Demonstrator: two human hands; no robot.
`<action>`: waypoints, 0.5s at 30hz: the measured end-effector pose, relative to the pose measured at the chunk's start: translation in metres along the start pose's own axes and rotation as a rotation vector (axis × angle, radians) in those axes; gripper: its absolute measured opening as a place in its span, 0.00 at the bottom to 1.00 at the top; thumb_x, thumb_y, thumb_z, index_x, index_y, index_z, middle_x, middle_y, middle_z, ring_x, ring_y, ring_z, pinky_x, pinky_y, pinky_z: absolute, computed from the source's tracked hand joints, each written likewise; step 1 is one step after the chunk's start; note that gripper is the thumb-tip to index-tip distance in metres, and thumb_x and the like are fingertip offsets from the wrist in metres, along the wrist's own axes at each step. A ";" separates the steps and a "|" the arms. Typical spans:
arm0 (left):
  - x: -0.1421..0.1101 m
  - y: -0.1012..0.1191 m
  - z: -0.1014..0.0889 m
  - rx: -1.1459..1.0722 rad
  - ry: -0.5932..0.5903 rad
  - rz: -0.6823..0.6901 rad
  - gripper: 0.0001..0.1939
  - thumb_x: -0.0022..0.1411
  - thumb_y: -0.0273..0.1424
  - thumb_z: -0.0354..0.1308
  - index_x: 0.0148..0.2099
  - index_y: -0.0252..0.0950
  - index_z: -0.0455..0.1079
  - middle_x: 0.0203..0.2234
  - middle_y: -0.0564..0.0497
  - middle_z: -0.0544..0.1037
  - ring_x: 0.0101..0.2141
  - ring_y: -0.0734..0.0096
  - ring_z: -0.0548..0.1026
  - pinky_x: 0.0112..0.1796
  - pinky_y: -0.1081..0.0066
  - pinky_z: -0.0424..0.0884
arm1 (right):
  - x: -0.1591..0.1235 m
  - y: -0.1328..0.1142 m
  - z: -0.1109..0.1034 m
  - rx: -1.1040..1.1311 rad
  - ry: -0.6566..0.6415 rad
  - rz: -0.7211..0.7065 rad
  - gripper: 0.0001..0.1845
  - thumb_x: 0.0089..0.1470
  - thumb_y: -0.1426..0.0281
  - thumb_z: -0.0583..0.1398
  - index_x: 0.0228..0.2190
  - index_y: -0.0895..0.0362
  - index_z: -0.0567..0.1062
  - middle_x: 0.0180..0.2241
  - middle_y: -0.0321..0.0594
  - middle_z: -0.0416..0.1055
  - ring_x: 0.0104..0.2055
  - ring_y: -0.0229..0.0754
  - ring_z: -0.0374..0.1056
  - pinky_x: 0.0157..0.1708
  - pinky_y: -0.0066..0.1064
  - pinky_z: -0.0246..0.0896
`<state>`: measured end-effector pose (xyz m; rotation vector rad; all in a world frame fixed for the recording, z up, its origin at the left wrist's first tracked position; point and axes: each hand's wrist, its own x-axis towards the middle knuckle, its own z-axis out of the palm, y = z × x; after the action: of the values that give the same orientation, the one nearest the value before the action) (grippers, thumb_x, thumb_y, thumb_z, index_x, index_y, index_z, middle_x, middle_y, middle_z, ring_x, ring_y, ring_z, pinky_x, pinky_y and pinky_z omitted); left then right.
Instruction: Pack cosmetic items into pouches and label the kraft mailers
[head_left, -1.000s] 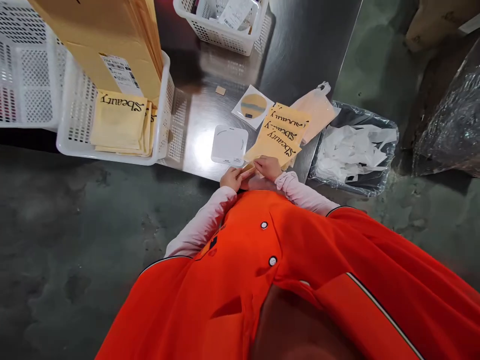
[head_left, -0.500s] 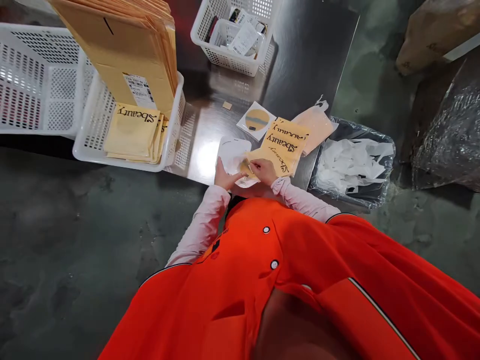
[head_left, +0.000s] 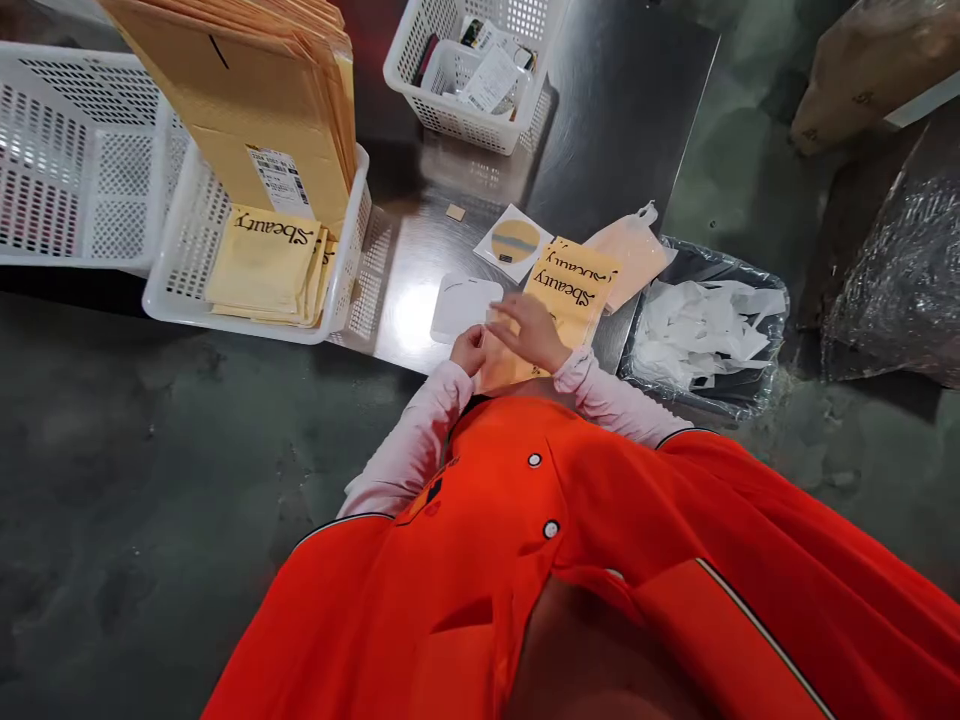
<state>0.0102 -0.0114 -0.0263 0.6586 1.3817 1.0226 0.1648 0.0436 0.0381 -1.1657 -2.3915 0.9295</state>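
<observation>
Yellow paper envelope point(head_left: 504, 368) partly hidden under left hand point(head_left: 469, 350) and right hand point(head_left: 525, 335); cannot tell if hands grip it. White square pad point(head_left: 459, 308) has one corner hidden by right hand. Tall stack of tan card envelopes point(head_left: 262, 110) cut off by top edge; print on white sticker point(head_left: 279, 180) too small to read. White plastic basket point(head_left: 465, 75) cut off at top; papers point(head_left: 491, 80) inside too small to read. Tiny tan square point(head_left: 454, 212) on steel table point(head_left: 622, 130) too small to tell. Brown box point(head_left: 855, 80) cut off by edge.

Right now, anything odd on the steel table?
Two things. A small tan square lies loose on the steel table, apart from everything else, so it looks stray. The tall stack of kraft mailers leans over the rim of its white basket, overhanging it.
</observation>
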 end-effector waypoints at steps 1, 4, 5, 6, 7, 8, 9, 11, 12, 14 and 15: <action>-0.002 0.002 -0.005 0.015 -0.044 -0.003 0.22 0.30 0.34 0.77 0.26 0.37 0.68 0.24 0.55 0.75 0.35 0.63 0.76 0.40 0.64 0.75 | 0.010 0.009 -0.007 0.015 0.007 0.028 0.21 0.65 0.56 0.63 0.49 0.59 0.82 0.47 0.51 0.78 0.50 0.50 0.71 0.53 0.40 0.64; -0.006 0.014 -0.016 0.038 -0.168 -0.015 0.22 0.30 0.37 0.76 0.29 0.35 0.73 0.25 0.54 0.77 0.33 0.65 0.76 0.39 0.64 0.75 | 0.032 0.029 -0.013 0.190 -0.190 0.113 0.20 0.59 0.55 0.67 0.39 0.60 0.85 0.38 0.45 0.80 0.42 0.46 0.73 0.46 0.36 0.66; -0.005 0.018 -0.018 0.039 -0.172 -0.017 0.23 0.32 0.39 0.76 0.31 0.35 0.76 0.27 0.52 0.78 0.34 0.64 0.77 0.40 0.63 0.75 | 0.035 0.031 -0.009 0.273 -0.229 0.151 0.19 0.57 0.56 0.68 0.34 0.60 0.85 0.34 0.43 0.80 0.37 0.43 0.72 0.42 0.33 0.65; -0.005 0.022 -0.020 0.050 -0.157 -0.019 0.23 0.34 0.41 0.75 0.33 0.34 0.77 0.29 0.50 0.79 0.35 0.61 0.78 0.40 0.61 0.76 | 0.036 0.032 -0.004 0.354 -0.227 0.191 0.18 0.56 0.57 0.69 0.31 0.60 0.85 0.30 0.41 0.79 0.34 0.41 0.71 0.39 0.31 0.64; -0.004 0.025 -0.022 0.073 -0.127 -0.018 0.24 0.37 0.44 0.74 0.34 0.34 0.79 0.30 0.48 0.80 0.36 0.59 0.79 0.40 0.60 0.76 | 0.036 0.032 0.002 0.423 -0.190 0.230 0.17 0.54 0.58 0.70 0.29 0.61 0.84 0.28 0.39 0.79 0.32 0.39 0.70 0.36 0.29 0.62; -0.003 0.026 -0.023 0.109 -0.084 -0.014 0.23 0.39 0.45 0.73 0.34 0.33 0.80 0.31 0.46 0.81 0.36 0.58 0.79 0.39 0.59 0.77 | 0.035 0.030 0.007 0.474 -0.141 0.264 0.16 0.52 0.59 0.70 0.28 0.61 0.84 0.27 0.39 0.78 0.30 0.38 0.69 0.35 0.29 0.62; -0.002 0.027 -0.026 0.158 -0.038 -0.007 0.22 0.42 0.46 0.72 0.34 0.34 0.80 0.31 0.45 0.82 0.36 0.56 0.79 0.39 0.58 0.77 | 0.034 0.029 0.010 0.506 -0.093 0.294 0.15 0.51 0.60 0.71 0.27 0.61 0.83 0.26 0.38 0.78 0.30 0.38 0.69 0.34 0.28 0.61; -0.003 0.024 -0.035 0.299 0.034 0.000 0.18 0.45 0.45 0.70 0.31 0.35 0.81 0.30 0.45 0.83 0.37 0.55 0.80 0.41 0.58 0.78 | 0.033 0.029 0.012 0.519 0.016 0.364 0.14 0.50 0.61 0.71 0.25 0.61 0.82 0.24 0.37 0.76 0.29 0.37 0.67 0.33 0.29 0.61; -0.005 0.022 -0.042 0.382 0.050 -0.005 0.16 0.46 0.44 0.70 0.31 0.36 0.81 0.30 0.45 0.83 0.38 0.54 0.81 0.43 0.57 0.78 | 0.033 0.031 0.009 0.503 0.091 0.404 0.14 0.51 0.61 0.70 0.25 0.60 0.81 0.24 0.37 0.75 0.30 0.38 0.67 0.34 0.29 0.61; -0.011 0.017 -0.055 0.510 0.045 -0.029 0.13 0.46 0.42 0.71 0.29 0.38 0.81 0.30 0.46 0.84 0.41 0.51 0.81 0.48 0.57 0.77 | 0.036 0.035 0.002 0.467 0.238 0.475 0.15 0.53 0.62 0.69 0.24 0.60 0.78 0.25 0.37 0.75 0.31 0.38 0.68 0.37 0.31 0.63; -0.015 0.016 -0.060 0.531 0.021 -0.034 0.14 0.45 0.43 0.72 0.30 0.38 0.81 0.31 0.46 0.85 0.43 0.50 0.81 0.50 0.56 0.76 | 0.037 0.037 0.000 0.460 0.282 0.493 0.15 0.54 0.62 0.68 0.23 0.59 0.77 0.25 0.37 0.75 0.32 0.39 0.68 0.38 0.31 0.64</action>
<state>-0.0502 -0.0284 -0.0132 1.0083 1.6935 0.6317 0.1633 0.0895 0.0137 -1.5870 -1.5785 1.2742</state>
